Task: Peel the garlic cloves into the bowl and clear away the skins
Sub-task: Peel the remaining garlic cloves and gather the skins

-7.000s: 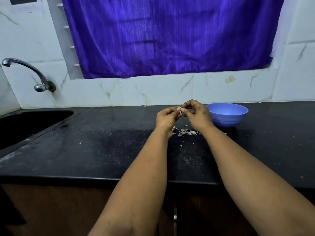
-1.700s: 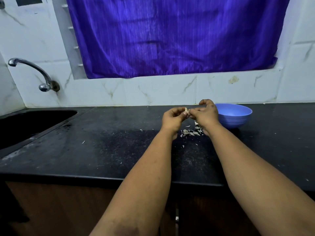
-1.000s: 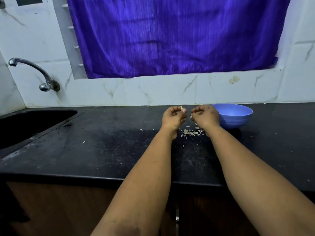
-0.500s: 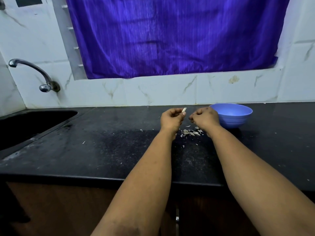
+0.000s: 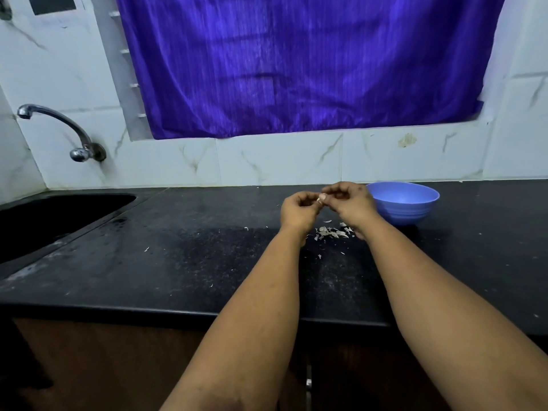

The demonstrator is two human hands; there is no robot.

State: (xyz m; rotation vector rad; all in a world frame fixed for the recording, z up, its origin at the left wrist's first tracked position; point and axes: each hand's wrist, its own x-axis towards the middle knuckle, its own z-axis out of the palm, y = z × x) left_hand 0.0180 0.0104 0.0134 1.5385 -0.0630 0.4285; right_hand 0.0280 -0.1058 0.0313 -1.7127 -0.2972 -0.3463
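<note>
The left hand (image 5: pixel 299 210) and right hand (image 5: pixel 351 203) meet fingertip to fingertip, both pinching a small pale garlic clove (image 5: pixel 320 198) above the black stone counter (image 5: pixel 178 256), so peeling seems unfinished. Papery skins (image 5: pixel 330 232) lie uncleared beneath; the blue plastic bowl (image 5: pixel 404 209) waits just right, contents hidden

A home kitchen — black stone bench (image 5: pixel 166 262), sink (image 5: pixel 53 215) at nine o'clock, wall tap (image 5: pixel 59 129), marbled tiles (image 5: pixel 278 158), curtained window (image 5: pixel 302 63).
</note>
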